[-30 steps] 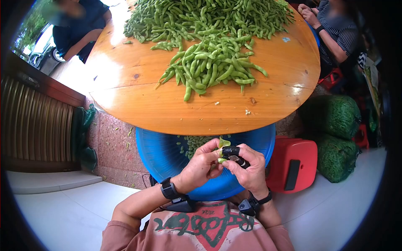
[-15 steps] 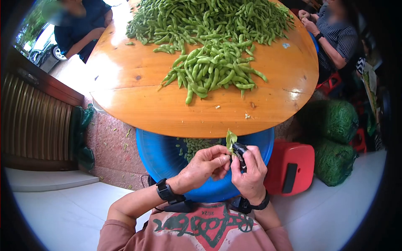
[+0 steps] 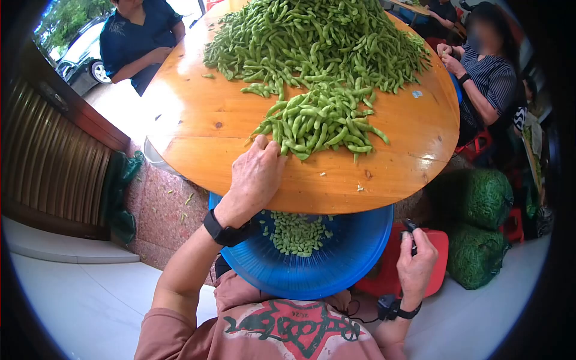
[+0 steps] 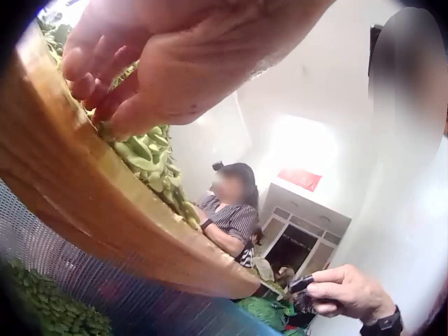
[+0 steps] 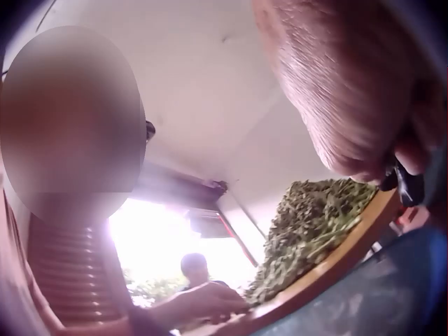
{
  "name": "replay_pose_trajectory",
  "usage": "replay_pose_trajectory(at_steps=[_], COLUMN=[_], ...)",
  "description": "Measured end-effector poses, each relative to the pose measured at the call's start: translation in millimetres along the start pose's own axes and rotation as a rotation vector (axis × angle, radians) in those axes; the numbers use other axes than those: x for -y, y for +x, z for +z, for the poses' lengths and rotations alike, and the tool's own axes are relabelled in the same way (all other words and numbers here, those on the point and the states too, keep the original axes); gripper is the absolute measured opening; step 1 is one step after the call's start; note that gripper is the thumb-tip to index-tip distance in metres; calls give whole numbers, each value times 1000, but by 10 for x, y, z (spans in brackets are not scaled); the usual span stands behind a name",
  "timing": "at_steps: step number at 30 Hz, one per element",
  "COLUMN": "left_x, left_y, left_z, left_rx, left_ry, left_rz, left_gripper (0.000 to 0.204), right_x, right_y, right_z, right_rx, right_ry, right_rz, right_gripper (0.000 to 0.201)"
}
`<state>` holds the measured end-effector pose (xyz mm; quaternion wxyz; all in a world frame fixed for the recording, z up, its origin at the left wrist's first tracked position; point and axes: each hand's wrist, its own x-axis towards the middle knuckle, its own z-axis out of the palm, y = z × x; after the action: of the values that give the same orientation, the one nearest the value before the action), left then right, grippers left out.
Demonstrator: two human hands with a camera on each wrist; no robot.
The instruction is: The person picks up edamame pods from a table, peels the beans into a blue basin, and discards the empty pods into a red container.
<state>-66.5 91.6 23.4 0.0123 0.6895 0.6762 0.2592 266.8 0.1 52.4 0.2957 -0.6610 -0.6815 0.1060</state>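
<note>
My left hand [image 3: 257, 177] reaches over the table's near edge to the front heap of soybean pods [image 3: 321, 123]. Its curled fingers and thumb pinch at a pod on the heap's left side; the left wrist view shows the fingertips [image 4: 82, 87] down among the pods, largely hiding that one. Off to the right, my right hand [image 3: 418, 267] hovers over a red plastic stool [image 3: 435, 255], fingers loosely bent, no pod seen in it. Black wrapping [image 4: 302, 283] covers some of its fingertips. Between the arms, a blue basin [image 3: 354, 252] holds shelled green beans [image 3: 297, 234].
A much larger mound of pods [image 3: 318, 42] covers the back of the wooden table [image 3: 210, 150]. Stuffed green net sacks [image 3: 480, 252] stand right of the stool. One person [image 3: 141, 42] is at the far left, another [image 3: 489, 90] at the right. Bean scraps dot the floor.
Both hands were together over the basin with an opened pod. They have parted: the left went forward to the heap, the right out to the stool side, and the pod no longer shows.
</note>
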Motion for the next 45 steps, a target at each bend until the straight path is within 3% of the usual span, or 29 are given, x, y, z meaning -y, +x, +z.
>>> replay_pose_trajectory(at_steps=[4,7,9,11,16,18,28,31,33,34,37,39,40,41,42,44,45], left_x=[100,-63,-284,-466,-618,-661,-730,-645,-606,-593,-600,-645,-671,-695,-729,-787,-788], left_y=[-185,-396,-587,-776,-933,-919,-893,-900,-962,-959,-942,-940,-922,-905,-869,-790,-799], left_z=[-162,-337,-334,-244,-67,-84,-83,-57,18,48,80,107,117,123,95,-10,-16], left_rx=[-19,-7,301,448,391,198,160,260,702,840,986,970,921,868,867,767,767], left_ry=[-24,-196,-1202,-1458,-1440,-950,-762,-861,-1831,-2010,-2100,-1991,-1795,-1600,-1602,-827,-826], left_rz=[-44,-12,-338,-370,-328,14,210,268,-465,-528,-590,-572,-473,-379,-380,-82,-83], left_gripper=[21,16,11,8,11,11,12,15,25,33,33,34,31,28,28,21,21], right_x=[292,442,629,663,596,558,438,346,298,290,305,276,276,282,299,403,428], right_y=[13,4,15,47,9,-9,-35,-64,-79,-86,-73,-61,-70,-90,-107,-117,-118], right_z=[181,421,509,625,687,683,665,667,647,630,556,516,536,575,601,585,581], right_rx=[207,397,528,667,736,743,729,750,785,822,862,876,874,755,629,535,434], right_ry=[308,522,916,1251,1500,1530,1531,1598,1670,1727,1745,1443,1444,1175,897,787,677], right_rz=[27,88,281,397,515,521,570,555,551,590,623,545,545,270,11,-52,-111], right_gripper=[4,6,16,17,15,15,12,13,14,14,14,12,12,9,6,4,4])
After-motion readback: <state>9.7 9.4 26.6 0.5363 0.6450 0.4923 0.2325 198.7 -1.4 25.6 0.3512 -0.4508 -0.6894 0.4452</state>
